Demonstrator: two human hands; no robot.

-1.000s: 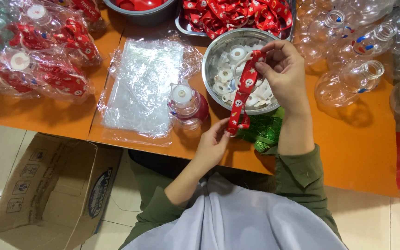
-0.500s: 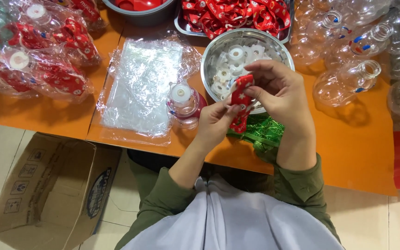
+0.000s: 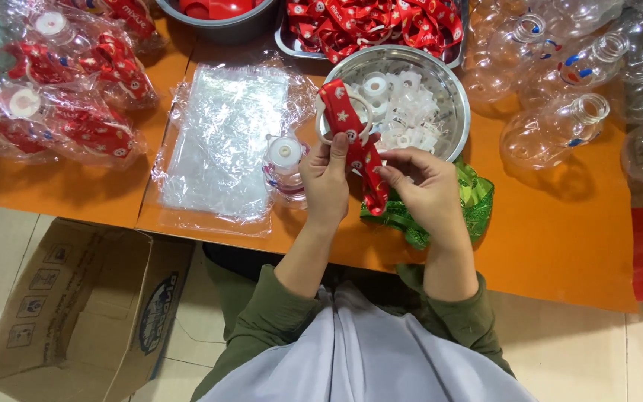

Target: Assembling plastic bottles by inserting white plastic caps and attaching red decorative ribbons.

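Threading looks like the step in hand: a red strap (image 3: 357, 141) is being fed through a white plastic ring (image 3: 344, 119), held up just in front of the steel bowl (image 3: 452, 93) of white rings. It's probably done best with the strap kept flat and untwisted. The left hand (image 3: 327, 179) is pinched shut on strap and ring together. The right hand (image 3: 422, 190) is closed on the strap's lower end, fingertips (image 3: 387, 173) only slightly parted, above the orange table (image 3: 560, 246).
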